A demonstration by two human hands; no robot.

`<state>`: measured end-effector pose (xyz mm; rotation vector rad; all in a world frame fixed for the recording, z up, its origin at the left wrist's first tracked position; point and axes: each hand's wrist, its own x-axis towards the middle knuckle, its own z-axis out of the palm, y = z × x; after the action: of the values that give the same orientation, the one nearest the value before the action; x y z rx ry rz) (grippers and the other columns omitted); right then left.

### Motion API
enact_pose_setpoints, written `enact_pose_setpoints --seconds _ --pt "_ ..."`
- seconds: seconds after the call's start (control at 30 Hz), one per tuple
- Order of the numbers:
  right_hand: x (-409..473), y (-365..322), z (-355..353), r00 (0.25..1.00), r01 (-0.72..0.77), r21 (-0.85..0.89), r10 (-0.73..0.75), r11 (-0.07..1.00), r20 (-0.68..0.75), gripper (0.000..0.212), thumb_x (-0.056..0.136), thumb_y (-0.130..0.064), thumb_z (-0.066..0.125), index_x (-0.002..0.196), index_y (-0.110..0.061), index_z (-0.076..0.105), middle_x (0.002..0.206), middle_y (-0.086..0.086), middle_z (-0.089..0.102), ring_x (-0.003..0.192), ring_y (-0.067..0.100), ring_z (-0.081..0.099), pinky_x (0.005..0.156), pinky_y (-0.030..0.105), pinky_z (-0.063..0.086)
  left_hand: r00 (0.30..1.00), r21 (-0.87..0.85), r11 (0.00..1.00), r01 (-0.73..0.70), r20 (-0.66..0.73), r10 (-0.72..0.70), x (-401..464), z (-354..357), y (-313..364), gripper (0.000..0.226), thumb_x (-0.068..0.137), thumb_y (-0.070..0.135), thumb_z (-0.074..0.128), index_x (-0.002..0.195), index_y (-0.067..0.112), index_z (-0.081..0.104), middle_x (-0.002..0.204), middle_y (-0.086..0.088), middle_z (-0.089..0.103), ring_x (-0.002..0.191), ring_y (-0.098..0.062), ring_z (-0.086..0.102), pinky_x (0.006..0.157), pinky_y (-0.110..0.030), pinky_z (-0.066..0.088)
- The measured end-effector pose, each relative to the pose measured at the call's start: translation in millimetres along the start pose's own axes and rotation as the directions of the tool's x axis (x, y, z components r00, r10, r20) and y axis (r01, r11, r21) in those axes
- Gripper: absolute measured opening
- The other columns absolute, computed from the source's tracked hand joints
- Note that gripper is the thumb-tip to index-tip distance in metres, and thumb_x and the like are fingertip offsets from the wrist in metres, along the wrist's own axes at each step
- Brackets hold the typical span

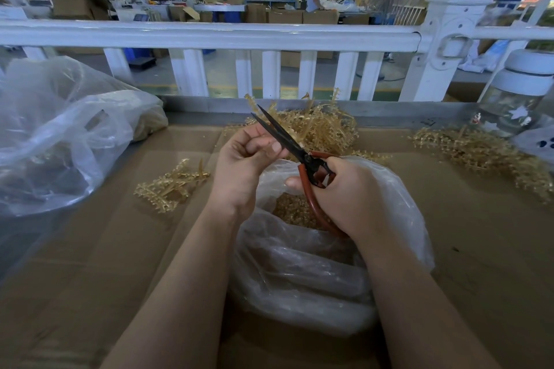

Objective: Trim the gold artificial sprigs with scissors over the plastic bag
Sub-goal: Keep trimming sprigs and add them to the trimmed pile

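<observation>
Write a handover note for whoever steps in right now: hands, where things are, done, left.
Right hand: grips the red-handled scissors, blades slightly apart, pointing up and away.
Left hand: pinches a gold sprig at the blades.
Both are over the open plastic bag, which already holds gold offcuts.
Small sprig pile to the left on the cardboard; a larger pile behind the hands, another pile to the right. Which are trimmed I cannot tell.
Left: cut the held sprig, then work through the untrimmed pile.

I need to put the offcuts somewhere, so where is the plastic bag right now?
In the head view the plastic bag sits open on the cardboard at centre, directly under the right hand holding the scissors, with trimmed gold bits inside.
</observation>
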<state>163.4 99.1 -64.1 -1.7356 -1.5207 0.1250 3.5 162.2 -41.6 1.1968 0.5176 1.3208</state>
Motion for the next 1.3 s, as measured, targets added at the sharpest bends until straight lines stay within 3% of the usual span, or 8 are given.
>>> enact_pose_setpoints --seconds 0.1,0.37,0.57,0.73,0.9,1.03,1.13,1.3 --pt "-0.1 -0.2 3.8 0.999 -0.013 0.070 0.016 0.997 -0.039 0.044 0.077 -0.071 0.071 0.082 -0.028 0.069 0.070 -0.013 0.068 0.067 0.002 0.064 0.060 0.022 0.052 0.995 -0.085 0.992 0.096 -0.019 -0.098 -0.1 0.5 -0.5 0.024 0.083 -0.012 0.062 0.099 0.005 0.061 0.066 0.002 0.069 0.070 -0.013 0.070 0.075 -0.024 0.058" --pt "6.0 -2.5 4.7 0.988 -0.138 0.430 0.155 0.892 -0.006 0.023 0.084 -0.044 0.076 0.080 -0.021 0.074 0.073 -0.009 0.073 0.065 0.010 0.069 0.066 0.038 0.059 0.988 0.091 0.986 0.138 0.051 -0.143 -2.8 8.9 -8.8 0.030 0.078 -0.012 0.069 0.096 0.010 0.060 0.063 0.003 0.071 0.058 -0.003 0.064 0.055 -0.012 0.047" --pt "10.1 -1.7 7.5 0.983 -0.173 0.486 0.185 0.857 0.024 0.017 0.086 -0.034 0.078 0.075 -0.022 0.074 0.070 -0.006 0.073 0.060 0.004 0.066 0.057 0.019 0.052 0.990 0.084 0.989 0.122 0.059 -0.128 -3.1 7.7 -10.6 0.036 0.067 0.001 0.076 0.099 0.010 0.063 0.069 -0.001 0.074 0.074 -0.019 0.067 0.075 -0.035 0.057" --pt "10.7 -2.6 8.2 0.980 -0.188 0.511 0.197 0.839 0.037 0.013 0.087 -0.030 0.077 0.076 -0.023 0.074 0.068 -0.008 0.073 0.059 0.003 0.066 0.056 0.020 0.052 0.994 0.148 0.987 0.070 0.074 -0.082 -4.2 6.5 -12.9 0.031 0.077 -0.009 0.072 0.101 0.008 0.063 0.068 0.002 0.074 0.068 -0.006 0.068 0.063 -0.018 0.054" --pt "10.4 -2.4 8.0 0.981 -0.182 0.500 0.192 0.846 0.032 0.012 0.088 -0.027 0.076 0.077 -0.022 0.073 0.067 -0.010 0.072 0.058 0.001 0.063 0.056 0.014 0.049 0.992 0.128 0.987 0.097 0.064 -0.106 -4.5 6.5 -13.3 0.027 0.067 -0.001 0.075 0.092 0.007 0.068 0.069 0.002 0.074 0.075 -0.010 0.068 0.084 -0.032 0.057" --pt "8.8 -4.3 6.2 0.985 -0.160 0.471 0.172 0.867 0.019 0.010 0.088 -0.023 0.075 0.080 -0.016 0.072 0.068 -0.008 0.071 0.060 0.001 0.064 0.058 0.014 0.049 0.984 0.082 0.987 0.139 0.105 -0.147 -4.5 6.7 -10.7 0.026 0.069 -0.002 0.073 0.094 0.003 0.069 0.077 -0.005 0.074 0.074 -0.015 0.070 0.072 -0.029 0.059" --pt "7.8 -6.9 4.7 0.987 -0.150 0.462 0.159 0.874 0.020 0.009 0.088 -0.021 0.076 0.082 -0.015 0.072 0.068 -0.003 0.070 0.060 0.001 0.062 0.058 0.016 0.049 0.983 0.129 0.981 0.145 0.098 -0.158 -5.0 6.1 -6.2 0.017 0.079 -0.006 0.069 0.085 0.010 0.070 0.074 -0.002 0.072 0.065 -0.007 0.066 0.059 -0.018 0.052" --pt "6.7 -10.1 2.4 0.994 -0.107 0.429 0.112 0.897 0.014 0.013 0.091 -0.026 0.074 0.079 -0.019 0.070 0.066 -0.004 0.069 0.062 0.005 0.063 0.061 0.024 0.052 0.987 0.203 0.968 0.150 0.021 -0.157 -4.1 3.4 -2.6 0.020 0.086 0.022 0.072 0.066 0.023 0.073 0.072 0.002 0.070 0.060 -0.004 0.054 0.056 -0.017 0.039"
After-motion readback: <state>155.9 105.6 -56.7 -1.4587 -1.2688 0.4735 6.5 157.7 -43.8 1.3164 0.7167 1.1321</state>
